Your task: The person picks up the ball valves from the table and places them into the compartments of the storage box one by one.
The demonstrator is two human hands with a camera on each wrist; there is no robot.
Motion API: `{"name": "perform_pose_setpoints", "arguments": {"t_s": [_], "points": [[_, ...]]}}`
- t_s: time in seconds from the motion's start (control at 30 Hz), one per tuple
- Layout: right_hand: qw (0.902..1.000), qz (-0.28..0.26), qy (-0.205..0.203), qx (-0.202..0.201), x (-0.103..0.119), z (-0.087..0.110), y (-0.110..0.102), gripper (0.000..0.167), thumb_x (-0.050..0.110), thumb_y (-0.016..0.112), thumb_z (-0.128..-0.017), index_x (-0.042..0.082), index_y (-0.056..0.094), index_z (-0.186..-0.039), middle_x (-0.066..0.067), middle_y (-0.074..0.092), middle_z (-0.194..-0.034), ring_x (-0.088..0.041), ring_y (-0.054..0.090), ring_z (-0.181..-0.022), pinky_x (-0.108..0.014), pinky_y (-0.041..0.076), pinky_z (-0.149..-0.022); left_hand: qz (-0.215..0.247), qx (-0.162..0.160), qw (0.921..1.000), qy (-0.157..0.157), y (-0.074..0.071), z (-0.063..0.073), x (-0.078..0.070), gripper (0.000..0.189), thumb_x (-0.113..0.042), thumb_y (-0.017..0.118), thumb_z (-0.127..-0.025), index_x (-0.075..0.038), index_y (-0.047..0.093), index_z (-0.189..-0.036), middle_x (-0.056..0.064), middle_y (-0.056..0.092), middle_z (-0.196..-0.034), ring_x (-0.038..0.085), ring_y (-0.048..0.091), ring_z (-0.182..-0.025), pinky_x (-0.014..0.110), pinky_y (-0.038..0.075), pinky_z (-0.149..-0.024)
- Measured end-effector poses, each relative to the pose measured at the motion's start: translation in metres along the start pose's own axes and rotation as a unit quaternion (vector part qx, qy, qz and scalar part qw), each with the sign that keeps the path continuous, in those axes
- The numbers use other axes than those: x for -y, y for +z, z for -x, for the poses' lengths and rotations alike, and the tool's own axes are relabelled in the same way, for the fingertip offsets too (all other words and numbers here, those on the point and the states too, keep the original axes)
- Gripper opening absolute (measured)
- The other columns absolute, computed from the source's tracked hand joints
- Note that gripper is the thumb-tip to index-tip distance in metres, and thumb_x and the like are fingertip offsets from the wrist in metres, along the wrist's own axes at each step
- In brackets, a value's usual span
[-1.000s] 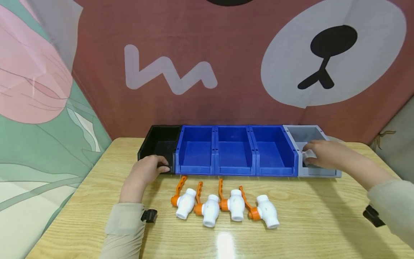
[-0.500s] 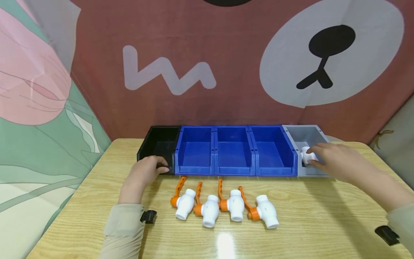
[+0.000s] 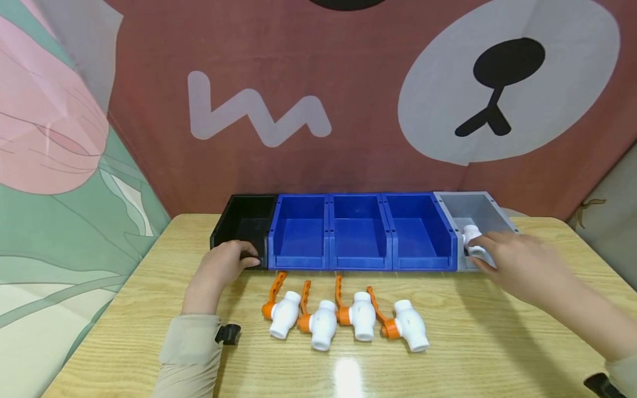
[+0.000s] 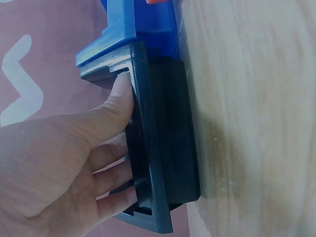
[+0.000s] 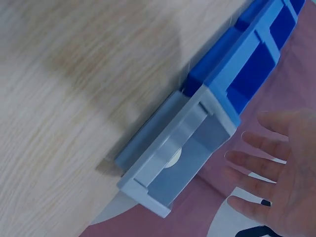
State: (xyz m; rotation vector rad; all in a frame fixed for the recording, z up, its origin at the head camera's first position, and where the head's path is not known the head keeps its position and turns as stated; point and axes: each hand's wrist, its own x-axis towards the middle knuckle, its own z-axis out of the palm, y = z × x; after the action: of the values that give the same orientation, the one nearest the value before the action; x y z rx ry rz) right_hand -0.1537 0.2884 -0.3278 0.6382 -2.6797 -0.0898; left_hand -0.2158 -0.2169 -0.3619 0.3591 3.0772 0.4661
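Note:
My left hand (image 3: 230, 261) rests at the front edge of the black bin (image 3: 251, 213). In the left wrist view, the thumb (image 4: 122, 89) touches the rim and the loosely bent fingers reach in behind it, tips partly hidden. A white plastic pipe fitting (image 3: 471, 235) lies in the front of the grey bin (image 3: 473, 204). My right hand (image 3: 522, 265) is over that bin, its fingertips overlapping the fitting in the head view. The right wrist view shows this hand's fingers (image 5: 256, 165) spread and nearly straight, with nothing between them.
Three blue bins (image 3: 360, 237) stand in a row between the black and grey ones. In front of them on the wooden table (image 3: 473, 354), several white ball valves (image 3: 323, 326) with orange handles lie side by side. A printed cloth (image 3: 363, 149) hangs behind.
The right hand has drawn slightly right and down, exposing more of the fitting it earlier covered in the grey bin. The fitting has turned a little. The left hand stays in place.

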Motion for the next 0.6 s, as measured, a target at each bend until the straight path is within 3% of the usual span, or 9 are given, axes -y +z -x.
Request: {"name": "perform_pose_setpoints", "arguments": {"t_s": [0.1, 0.13, 0.23, 0.3, 0.33, 0.4, 0.47, 0.53, 0.6], "points": [[0.9997, -0.001, -0.018, -0.015, 0.007, 0.004, 0.000, 0.030, 0.021, 0.081, -0.074, 0.008, 0.073, -0.100, -0.007, 0.070, -0.087, -0.025, 0.064, -0.065, -0.045, 0.053, -0.053, 0.000, -0.001, 1.0000, 0.003, 0.000, 0.000, 0.000, 0.016, -0.023, 0.072, -0.092, -0.010, 0.075, -0.101, 0.008, 0.071, -0.103, 0.029, 0.065, -0.094, 0.050, 0.053, -0.086], [0.9995, -0.003, -0.022, -0.023, 0.009, 0.005, 0.000, 0.030, 0.032, 0.078, -0.081, 0.009, 0.073, -0.100, -0.005, 0.070, -0.087, -0.024, 0.064, -0.065, -0.045, 0.053, -0.053, 0.000, -0.001, 1.0000, 0.003, 0.000, 0.000, 0.000, 0.015, -0.022, 0.072, -0.092, -0.010, 0.075, -0.101, 0.008, 0.071, -0.103, 0.029, 0.065, -0.094, 0.050, 0.053, -0.086], [0.9984, -0.007, -0.038, -0.043, 0.015, 0.008, 0.002, 0.055, 0.060, 0.048, -0.097, 0.011, 0.073, -0.098, -0.002, 0.068, -0.083, -0.019, 0.060, -0.060, -0.041, 0.050, -0.049, -0.001, -0.001, 1.0000, 0.002, 0.000, 0.000, 0.001, 0.015, -0.022, 0.071, -0.092, -0.010, 0.075, -0.101, 0.008, 0.071, -0.103, 0.030, 0.065, -0.094, 0.050, 0.053, -0.086], [0.9978, -0.010, -0.046, -0.047, 0.019, 0.010, 0.003, 0.056, 0.061, 0.046, -0.098, 0.011, 0.072, -0.097, -0.001, 0.067, -0.083, -0.019, 0.060, -0.061, -0.041, 0.050, -0.050, -0.001, 0.001, 1.0000, 0.000, -0.001, 0.000, 0.000, 0.016, -0.022, 0.071, -0.092, -0.010, 0.075, -0.101, 0.008, 0.071, -0.103, 0.030, 0.065, -0.095, 0.050, 0.053, -0.086], [0.9979, -0.013, -0.046, -0.045, 0.021, 0.011, 0.003, 0.067, 0.065, 0.033, -0.099, 0.011, 0.073, -0.097, -0.001, 0.067, -0.084, -0.019, 0.061, -0.062, -0.041, 0.051, -0.051, -0.001, 0.002, 1.0000, -0.001, -0.001, 0.000, 0.000, 0.016, -0.022, 0.071, -0.092, -0.010, 0.075, -0.101, 0.008, 0.071, -0.103, 0.030, 0.065, -0.095, 0.050, 0.053, -0.086], [0.9983, -0.019, -0.044, -0.032, 0.025, 0.014, 0.003, 0.043, 0.051, 0.058, -0.096, 0.011, 0.072, -0.098, -0.002, 0.068, -0.086, -0.021, 0.063, -0.065, -0.043, 0.052, -0.054, -0.001, 0.003, 1.0000, -0.001, -0.001, 0.000, 0.000, 0.016, -0.022, 0.071, -0.092, -0.010, 0.075, -0.101, 0.009, 0.071, -0.103, 0.030, 0.065, -0.095, 0.050, 0.052, -0.087], [0.9985, -0.024, -0.042, -0.024, 0.028, 0.016, 0.004, 0.031, 0.041, 0.068, -0.091, 0.011, 0.072, -0.099, -0.001, 0.068, -0.088, -0.022, 0.064, -0.068, -0.044, 0.053, -0.057, 0.001, 0.005, 1.0000, -0.001, -0.001, 0.000, -0.001, 0.016, -0.022, 0.071, -0.092, -0.010, 0.074, -0.101, 0.009, 0.071, -0.104, 0.030, 0.065, -0.096, 0.051, 0.052, -0.087], [0.9985, -0.030, -0.041, -0.019, 0.032, 0.019, 0.005, 0.049, 0.056, 0.050, -0.099, 0.013, 0.072, -0.099, -0.001, 0.068, -0.091, -0.024, 0.066, -0.073, -0.047, 0.054, -0.061, 0.001, 0.005, 1.0000, -0.001, -0.001, 0.000, -0.001, 0.016, -0.022, 0.071, -0.092, -0.010, 0.074, -0.101, 0.009, 0.071, -0.104, 0.030, 0.064, -0.096, 0.051, 0.052, -0.087], [0.9981, -0.034, -0.045, -0.024, 0.036, 0.021, 0.007, 0.048, 0.055, 0.050, -0.099, 0.012, 0.072, -0.098, -0.002, 0.068, -0.092, -0.027, 0.067, -0.077, -0.049, 0.055, -0.065, 0.001, 0.004, 1.0000, -0.001, -0.001, 0.000, -0.001, 0.016, -0.022, 0.071, -0.092, -0.010, 0.074, -0.101, 0.009, 0.071, -0.104, 0.030, 0.064, -0.096, 0.051, 0.052, -0.087]]}}
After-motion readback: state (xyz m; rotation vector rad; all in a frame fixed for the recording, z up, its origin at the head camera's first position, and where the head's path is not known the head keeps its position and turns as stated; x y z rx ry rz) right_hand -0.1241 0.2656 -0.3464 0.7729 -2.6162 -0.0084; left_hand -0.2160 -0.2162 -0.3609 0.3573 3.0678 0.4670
